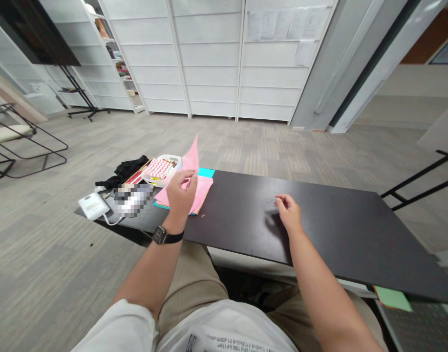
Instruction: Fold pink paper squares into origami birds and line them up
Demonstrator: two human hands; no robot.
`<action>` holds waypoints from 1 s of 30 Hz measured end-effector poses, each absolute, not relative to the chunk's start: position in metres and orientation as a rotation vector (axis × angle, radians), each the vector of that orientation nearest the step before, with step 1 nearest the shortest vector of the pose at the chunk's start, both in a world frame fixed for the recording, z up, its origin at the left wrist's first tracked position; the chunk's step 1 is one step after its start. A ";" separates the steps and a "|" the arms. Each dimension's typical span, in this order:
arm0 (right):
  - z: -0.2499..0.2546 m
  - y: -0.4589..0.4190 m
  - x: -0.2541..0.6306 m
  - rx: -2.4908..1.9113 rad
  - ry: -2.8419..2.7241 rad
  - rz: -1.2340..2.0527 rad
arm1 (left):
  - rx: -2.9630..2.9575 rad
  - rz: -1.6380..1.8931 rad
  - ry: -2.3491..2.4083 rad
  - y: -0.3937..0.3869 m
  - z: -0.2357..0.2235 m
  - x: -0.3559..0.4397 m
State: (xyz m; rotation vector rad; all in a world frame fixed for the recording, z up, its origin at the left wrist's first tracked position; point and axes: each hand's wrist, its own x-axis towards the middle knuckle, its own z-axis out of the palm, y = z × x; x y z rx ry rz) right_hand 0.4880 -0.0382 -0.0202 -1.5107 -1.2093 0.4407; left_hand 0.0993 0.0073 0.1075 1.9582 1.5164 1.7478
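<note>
My left hand [182,191], with a dark watch on the wrist, pinches a pink sheet of paper [191,157] whose corner stands up above the fingers. Beneath that hand lies a stack of pink paper [203,189], with blue and other coloured edges showing under it. My right hand [288,211] hovers over the dark table [242,215], thumb and fingers closed on a small thin item too faint to name. A tiny tan ring-shaped bit [203,215] rests on the table near the stack.
Left of the stack are a white basket [177,160] with a pink zigzag-patterned item [160,168], black cloth [130,168], a blurred-out item [133,200] and a white power bank [94,206] with a cable. Green paper [393,298] lies low at right. A wire-framed chair [11,132] stands at left.
</note>
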 end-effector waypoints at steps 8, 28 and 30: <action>-0.016 -0.044 0.483 -1.384 -1.234 0.581 | 2.537 1.170 0.947 -0.016 0.051 0.231; -0.032 -0.035 0.485 -1.780 -1.779 0.167 | 2.666 0.807 0.912 0.038 -0.024 0.210; -0.033 -0.035 0.485 -1.782 -1.787 0.166 | 2.667 0.766 0.937 0.036 -0.030 0.209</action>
